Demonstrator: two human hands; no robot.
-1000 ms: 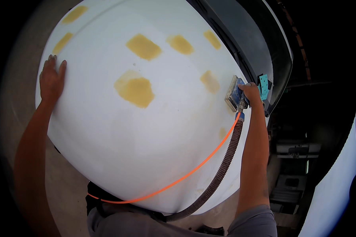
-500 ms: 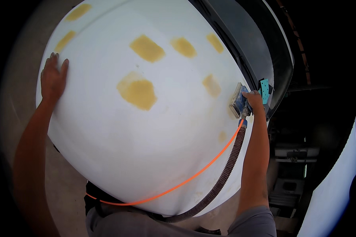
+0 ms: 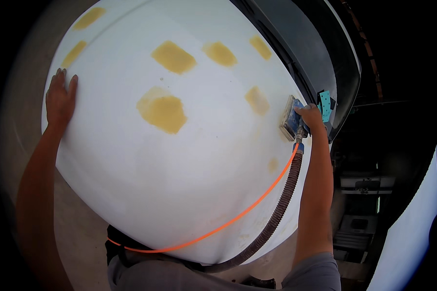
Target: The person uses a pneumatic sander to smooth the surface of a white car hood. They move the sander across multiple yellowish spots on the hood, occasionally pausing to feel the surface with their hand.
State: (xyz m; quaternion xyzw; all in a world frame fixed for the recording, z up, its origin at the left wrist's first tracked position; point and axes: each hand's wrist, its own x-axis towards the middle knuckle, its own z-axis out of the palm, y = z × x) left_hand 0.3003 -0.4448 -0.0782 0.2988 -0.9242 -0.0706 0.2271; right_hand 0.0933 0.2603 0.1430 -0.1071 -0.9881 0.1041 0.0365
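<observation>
A white car hood (image 3: 194, 179) with several yellow filler patches (image 3: 167, 114) fills the middle. At its right edge, near the windshield, my right hand (image 3: 310, 117) grips a blue air sander (image 3: 292, 119), whose flat pad lies against the hood over a yellowish patch. From the sander's rear an orange air line (image 3: 238, 216) and a brown ribbed hose (image 3: 277, 216) curve down across the hood toward my waist. My left hand (image 3: 61, 99) rests flat on the hood's far left edge, fingers stretched, just below a narrow yellow patch; it holds nothing.
Green perforated sanding sheets (image 3: 325, 105) lie at the base of the dark windshield (image 3: 320, 53), just beyond the sander. A black wiper (image 3: 296, 72) runs along the glass edge. Dark shelving or panels (image 3: 364, 184) stand at the right. Concrete floor (image 3: 77, 218) shows at the left.
The view has shifted slightly, so the hood patches sit a little farther left. My right hand and the sander have moved only slightly; my left hand stays flat on the hood.
</observation>
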